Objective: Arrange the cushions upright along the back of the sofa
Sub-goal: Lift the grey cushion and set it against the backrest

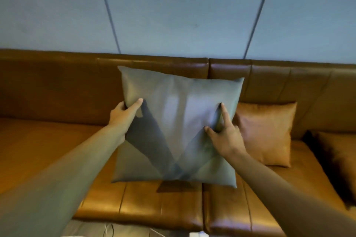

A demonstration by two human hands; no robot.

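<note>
A large grey-green cushion stands upright on the brown leather sofa, leaning against its back near the middle. My left hand grips the cushion's left edge, thumb on the front. My right hand holds the cushion's right edge, with its index finger and thumb pressed on the front face. An orange cushion stands upright against the sofa back just to the right, partly hidden behind the grey one. A darker brown cushion sits at the far right, cut off by the frame.
A blue-grey panelled wall rises behind the sofa. The seat stretches bare to the left of the grey cushion. Something pale lies on the floor at the bottom edge.
</note>
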